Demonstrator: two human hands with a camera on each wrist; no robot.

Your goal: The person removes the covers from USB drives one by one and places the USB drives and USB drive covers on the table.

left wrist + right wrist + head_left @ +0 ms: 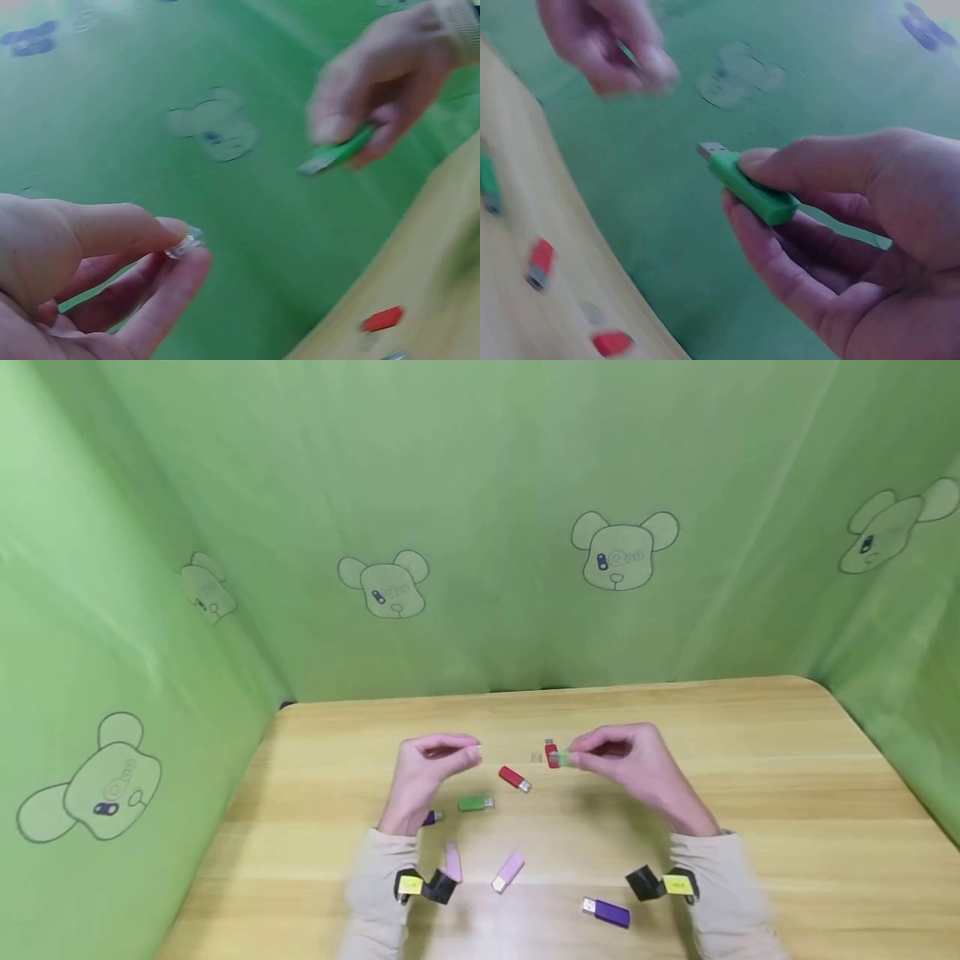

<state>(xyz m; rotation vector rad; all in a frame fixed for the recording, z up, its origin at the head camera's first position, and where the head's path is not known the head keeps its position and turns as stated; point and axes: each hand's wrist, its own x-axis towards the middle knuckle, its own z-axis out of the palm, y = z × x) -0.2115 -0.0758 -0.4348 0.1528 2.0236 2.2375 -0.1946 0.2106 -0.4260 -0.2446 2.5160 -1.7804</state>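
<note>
Head view: over the wooden table point(795, 777), the left hand point(422, 770) pinches something barely visible, the right hand point(636, 768) a green USB stick point(566, 759); one purple stick point(430, 818) is partly hidden by the left hand. Left wrist view: the tiny thing is a clear piece point(184, 244), likely a cap, between thumb and finger. Right wrist view: thumb and fingers grip the green USB stick, plug point(712, 150) bare; the left hand is blurred. Step in hand: probably capping or uncapping; capping would call for aligning the two
</note>
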